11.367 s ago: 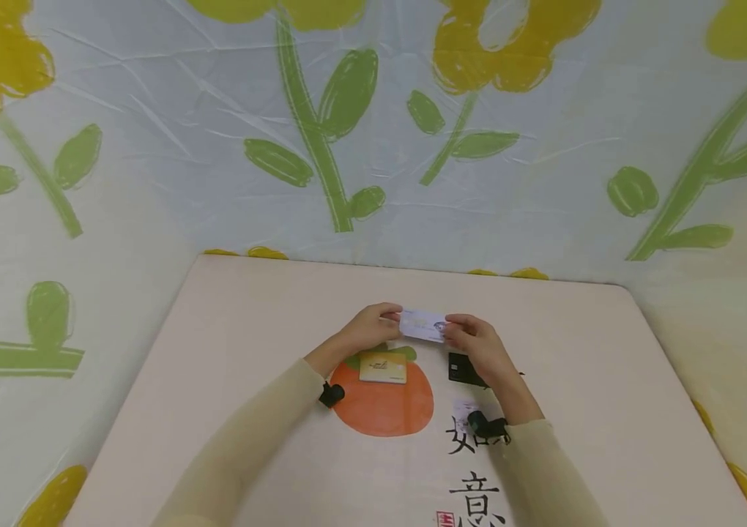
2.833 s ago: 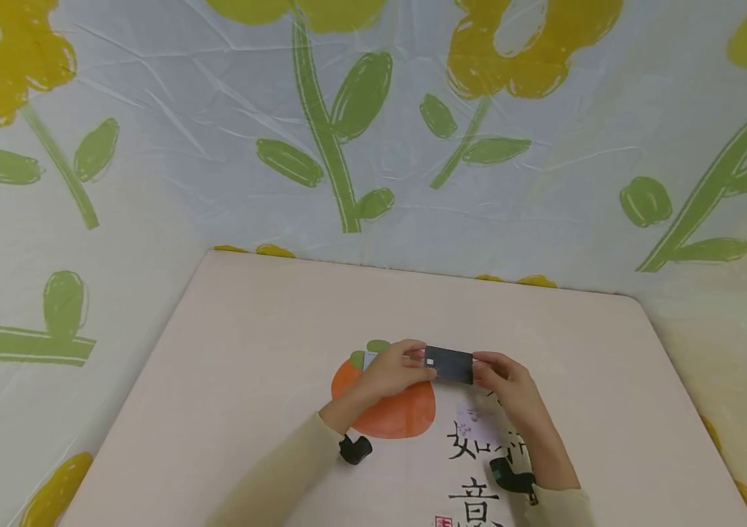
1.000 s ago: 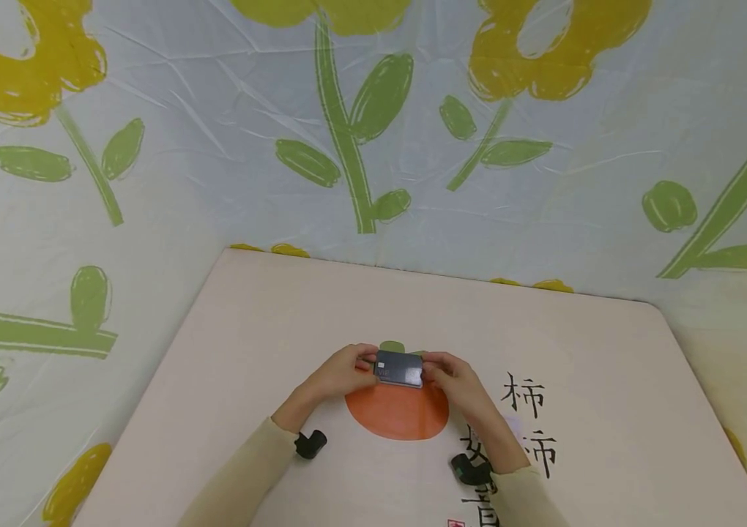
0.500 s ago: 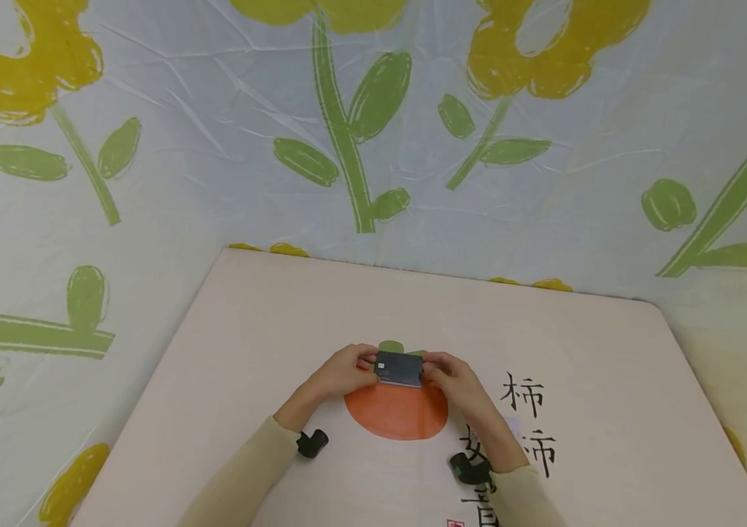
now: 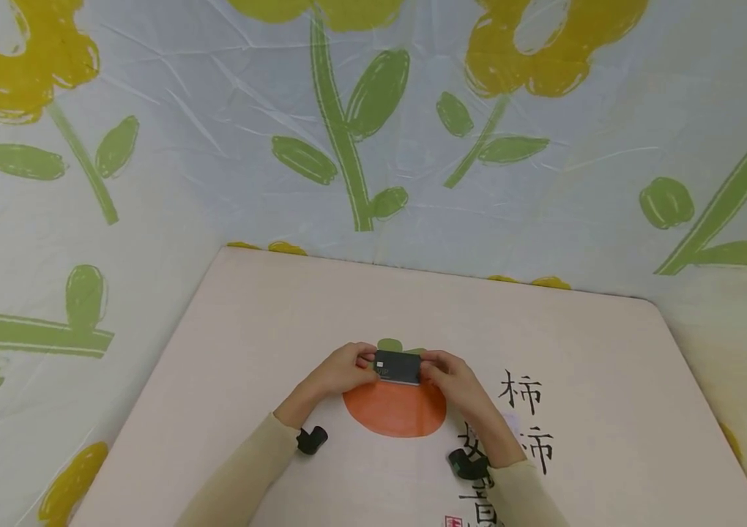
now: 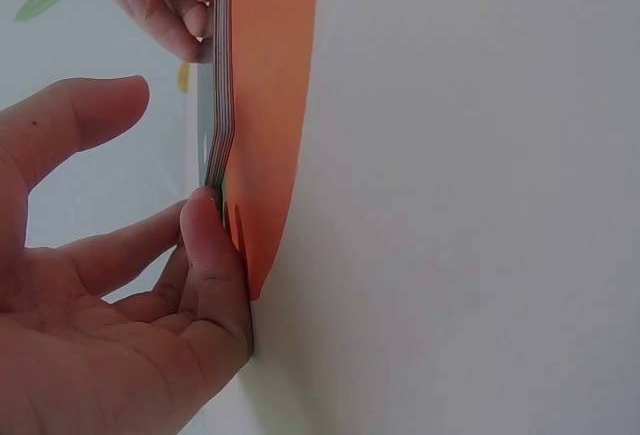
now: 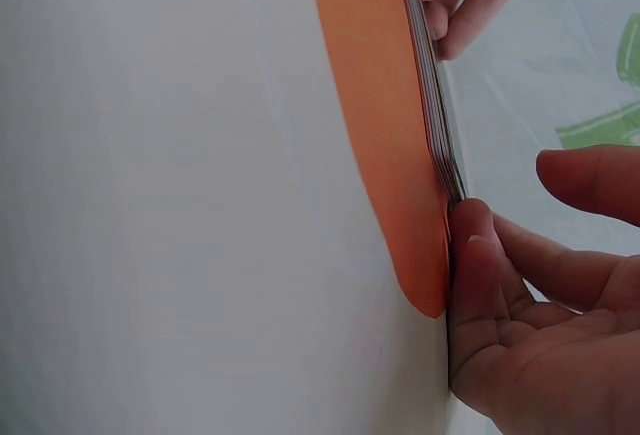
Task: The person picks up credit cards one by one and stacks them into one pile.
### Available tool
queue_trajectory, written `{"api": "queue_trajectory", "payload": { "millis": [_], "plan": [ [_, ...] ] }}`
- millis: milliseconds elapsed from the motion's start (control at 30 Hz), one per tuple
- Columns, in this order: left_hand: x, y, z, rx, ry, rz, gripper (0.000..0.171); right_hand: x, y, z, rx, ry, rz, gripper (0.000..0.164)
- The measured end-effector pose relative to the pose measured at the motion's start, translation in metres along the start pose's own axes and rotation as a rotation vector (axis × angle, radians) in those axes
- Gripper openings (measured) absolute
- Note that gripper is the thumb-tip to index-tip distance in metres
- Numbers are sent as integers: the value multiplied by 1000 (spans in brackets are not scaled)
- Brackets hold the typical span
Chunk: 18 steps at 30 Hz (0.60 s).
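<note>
A neat stack of bank-style cards lies over the printed orange persimmon, a black card marked VIP with a small chip on top. My left hand pinches the stack's left end between thumb and fingers. At the opposite end my right hand grips it in the same way. Several thin layers show along the near edge of the card stack in the left wrist view. The right wrist view shows those layered edges flush, the stack low over the table. The lower cards' faces are hidden.
Partly covered by my right forearm, a pale purple card lies on the pink table mat. Black writing is printed right of the persimmon. A flowered cloth hangs behind and beside the table.
Earlier my hands held a white card, with yellow and black cards lying apart. Then they carried the black card left onto the persimmon. Over the last second both hands stay nearly still.
</note>
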<state>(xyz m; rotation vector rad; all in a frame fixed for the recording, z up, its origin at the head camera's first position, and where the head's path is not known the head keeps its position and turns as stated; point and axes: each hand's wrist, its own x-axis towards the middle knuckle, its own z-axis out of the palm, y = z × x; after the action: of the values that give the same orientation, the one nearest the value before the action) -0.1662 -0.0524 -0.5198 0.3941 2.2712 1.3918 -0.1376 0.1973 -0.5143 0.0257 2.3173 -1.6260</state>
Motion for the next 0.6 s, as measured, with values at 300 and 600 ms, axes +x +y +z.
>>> {"api": "queue_trajectory", "payload": {
  "millis": [300,600],
  "plan": [
    [1,0,0,2,-3,-6,57,-4,-6,0,-14,-2,2,36],
    [0,0,0,10,5,-4,57,-4,-4,0,-29,10,17,35]
  ]
}}
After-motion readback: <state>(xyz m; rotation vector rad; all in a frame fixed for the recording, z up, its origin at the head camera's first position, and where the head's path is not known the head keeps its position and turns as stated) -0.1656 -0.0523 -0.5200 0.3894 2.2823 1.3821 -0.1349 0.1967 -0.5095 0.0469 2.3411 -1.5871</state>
